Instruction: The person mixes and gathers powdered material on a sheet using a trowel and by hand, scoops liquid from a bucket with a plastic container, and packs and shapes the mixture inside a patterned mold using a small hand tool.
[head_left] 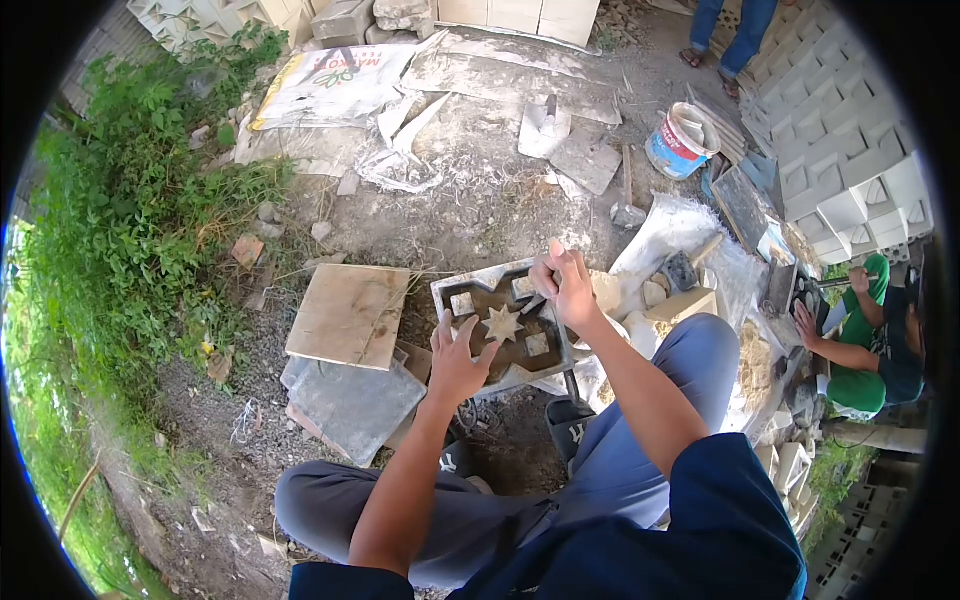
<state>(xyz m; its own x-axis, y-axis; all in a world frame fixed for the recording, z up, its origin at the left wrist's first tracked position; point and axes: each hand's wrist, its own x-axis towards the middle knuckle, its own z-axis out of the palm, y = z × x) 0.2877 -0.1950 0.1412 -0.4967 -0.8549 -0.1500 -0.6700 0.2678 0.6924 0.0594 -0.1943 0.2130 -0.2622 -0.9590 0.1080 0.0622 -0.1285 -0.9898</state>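
Between my feet sits a square metal mold (440, 292) with a star-shaped piece (502, 324) at its middle and small square blocks near its corners. Dark brown residue coats its inner floor. My left hand (461, 362) hovers over the mold's near left side, fingers spread and holding nothing. Above the far right side, my right hand (566, 288) has its fingers curled, one pointing up. A short, thin, light-coloured end shows below those fingers; what it belongs to is hidden.
Left of the mold, a wooden board (348, 315) lies over grey slabs (355, 405). A paint bucket (682, 142) and a trowel (545, 125) are farther off. At right, a co-worker in green trousers (860, 340) sits near stacked pale blocks (855, 150). Another person's legs (745, 40) show at the back.
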